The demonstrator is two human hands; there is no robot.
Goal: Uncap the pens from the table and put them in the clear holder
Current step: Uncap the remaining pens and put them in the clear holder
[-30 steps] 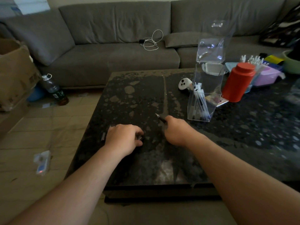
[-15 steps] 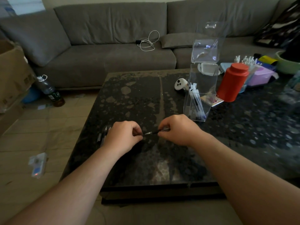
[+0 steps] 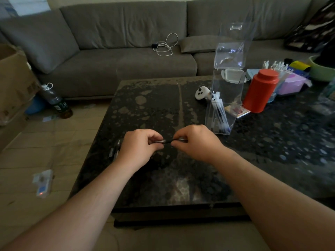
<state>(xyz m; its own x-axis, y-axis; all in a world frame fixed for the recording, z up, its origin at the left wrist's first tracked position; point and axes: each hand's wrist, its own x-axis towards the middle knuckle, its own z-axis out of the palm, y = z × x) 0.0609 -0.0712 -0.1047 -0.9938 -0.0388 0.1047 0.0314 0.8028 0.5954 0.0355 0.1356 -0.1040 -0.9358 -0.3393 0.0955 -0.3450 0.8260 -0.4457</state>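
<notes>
The uncapping step is in hand: the left hand (image 3: 139, 147) and right hand (image 3: 195, 142) each pinch an end of one pen (image 3: 167, 141) above the table (image 3: 154, 105). Next, probably a straight pull apart (cap side unclear), then into the clear holder (image 3: 224, 104) just beside the right hand.

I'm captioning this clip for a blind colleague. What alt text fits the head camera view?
Two bare hands, left hand and right hand, grip the ends of a dark slim pen above a black speckled table. A clear plastic holder with pens stands behind the right hand, a red cylindrical canister further right.
</notes>
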